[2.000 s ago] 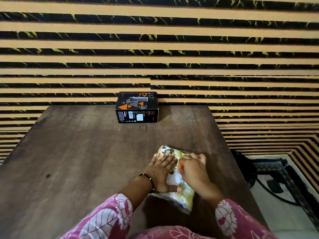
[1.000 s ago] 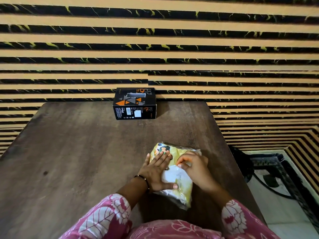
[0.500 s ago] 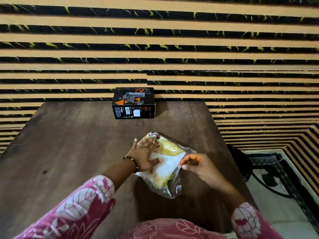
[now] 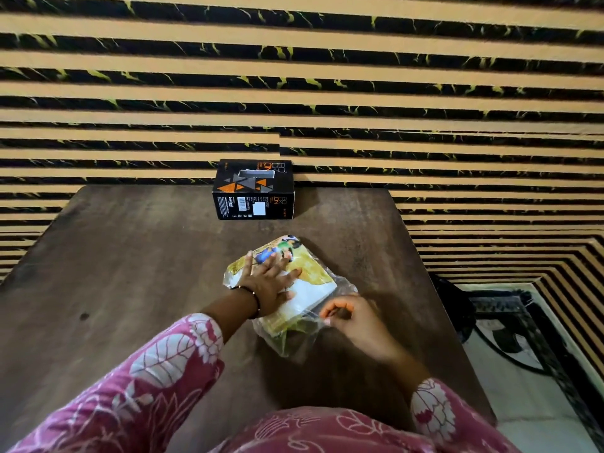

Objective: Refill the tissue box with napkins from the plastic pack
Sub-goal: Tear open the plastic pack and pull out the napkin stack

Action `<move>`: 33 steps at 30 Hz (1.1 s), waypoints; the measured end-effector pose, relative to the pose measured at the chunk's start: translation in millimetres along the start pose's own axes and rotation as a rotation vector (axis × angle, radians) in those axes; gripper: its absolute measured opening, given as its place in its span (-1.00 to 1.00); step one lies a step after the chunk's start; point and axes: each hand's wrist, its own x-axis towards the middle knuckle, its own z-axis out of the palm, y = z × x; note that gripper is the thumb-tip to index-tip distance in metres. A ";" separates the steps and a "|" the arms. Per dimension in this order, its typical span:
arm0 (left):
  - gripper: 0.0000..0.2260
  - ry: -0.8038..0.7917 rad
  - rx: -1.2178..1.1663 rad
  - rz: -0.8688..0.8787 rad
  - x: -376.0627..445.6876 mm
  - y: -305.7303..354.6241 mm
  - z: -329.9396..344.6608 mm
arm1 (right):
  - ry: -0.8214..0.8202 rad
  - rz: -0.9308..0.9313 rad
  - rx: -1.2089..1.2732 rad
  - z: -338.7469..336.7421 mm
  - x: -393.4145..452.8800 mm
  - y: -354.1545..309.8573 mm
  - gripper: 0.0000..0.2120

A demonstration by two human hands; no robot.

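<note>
On the dark wooden tabletop (image 4: 130, 273), against a wall (image 4: 294, 76) of orange and black stripes, stands the black tissue box (image 4: 254, 190) — well apart from the plastic pack (image 4: 287, 289) of napkins nearer the person. Left hand (image 4: 268, 282) presses flat on it, fingers spread; right hand (image 4: 353, 318) pinches its clear wrapper — patterned floor (image 4: 523, 371) at right.

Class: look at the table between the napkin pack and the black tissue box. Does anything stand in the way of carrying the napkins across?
Nothing visible does. The table is bare between the napkin pack and the tissue box. The napkins remain inside the plastic wrap, which the right hand pinches while the left hand presses the pack.
</note>
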 end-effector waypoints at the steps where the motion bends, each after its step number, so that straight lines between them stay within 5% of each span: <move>1: -0.39 -0.002 -0.081 -0.020 -3.5 3.9 -0.9 | 0.039 -0.026 -0.038 1.1 0.3 -0.7 -0.88; 4: -0.09 -0.029 -0.305 0.069 -24.8 25.2 0.2 | 0.126 -0.110 -0.096 1.5 -3.3 2.2 -0.85; 6: -0.06 -0.046 -0.255 0.192 -39.0 39.9 2.0 | 0.143 -0.174 -0.048 2.2 -6.9 6.2 -0.87; 13: -0.63 -0.015 -0.317 0.210 -37.4 32.9 0.1 | 0.166 -0.172 0.092 7.8 -15.3 17.5 -0.86; 19: -0.61 0.050 -0.571 0.094 -42.3 38.5 -4.4 | 0.251 -0.292 0.101 6.8 -13.9 7.7 -0.87; 30: -0.54 0.248 -0.592 -0.221 -23.6 43.5 -17.3 | 0.295 -0.365 -0.020 4.7 -9.7 8.2 -0.95; 33: -0.55 0.182 -0.538 -0.164 -26.3 29.2 -18.6 | 0.273 -0.363 -0.016 7.1 -15.7 15.2 -0.96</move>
